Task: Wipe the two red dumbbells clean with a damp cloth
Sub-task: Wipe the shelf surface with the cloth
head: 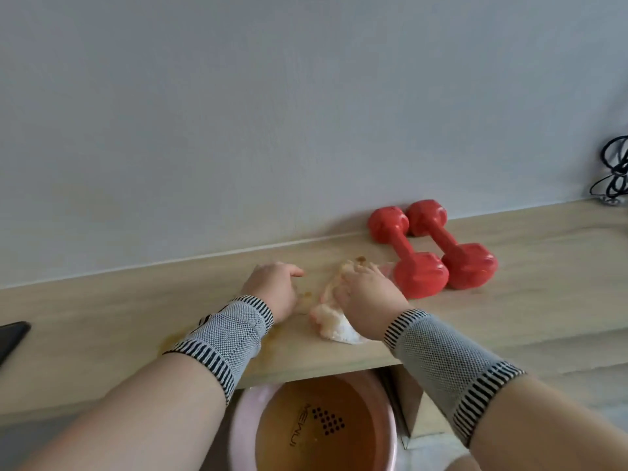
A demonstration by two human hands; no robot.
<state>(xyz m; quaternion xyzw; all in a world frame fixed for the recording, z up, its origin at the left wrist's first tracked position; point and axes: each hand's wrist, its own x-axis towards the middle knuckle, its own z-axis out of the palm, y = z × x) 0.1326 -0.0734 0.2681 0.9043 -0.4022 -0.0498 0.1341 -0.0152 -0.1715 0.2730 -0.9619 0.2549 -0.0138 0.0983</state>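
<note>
Left hand point(272, 287) rests on the worktop point(136, 311), fingers loosely curled, holding nothing; right hand point(365, 294) grips the wet cloth point(334, 326) on the worktop just left of the dumbbells. Both red dumbbells point(431, 248) lie side by side near the wall, touching, cloth just beside the near one. My read: wiping not started, both left to do.

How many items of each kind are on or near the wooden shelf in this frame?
Red dumbbells: 2, the nearer one and the farther one, side by side
Cloth: 1, under the right hand
Basin of brownish water: 1, below the shelf edge
Black cable bundle: 1
Dark flat object at the left edge: 1
Total: 6
</note>
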